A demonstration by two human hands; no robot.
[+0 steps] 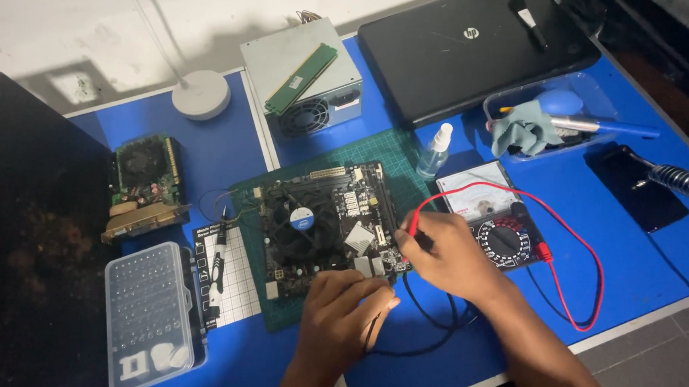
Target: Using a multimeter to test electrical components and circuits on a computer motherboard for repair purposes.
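Head view: right hand (444, 259) fingers pinch the red probe (413, 226); left hand (340, 313) curls over a hidden black probe.

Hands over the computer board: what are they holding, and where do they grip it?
The right hand pinches the red tester probe near its tip, over the computer board. The left hand seems to hold the black wire; its grip is hidden.

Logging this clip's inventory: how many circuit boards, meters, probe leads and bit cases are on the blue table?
Circuit boards: 3 (motherboard, graphics card, memory stick)
Meters: 1 (multimeter)
Probe leads: 2 (red lead, black lead)
Bit cases: 1 (bit case)
Total: 7
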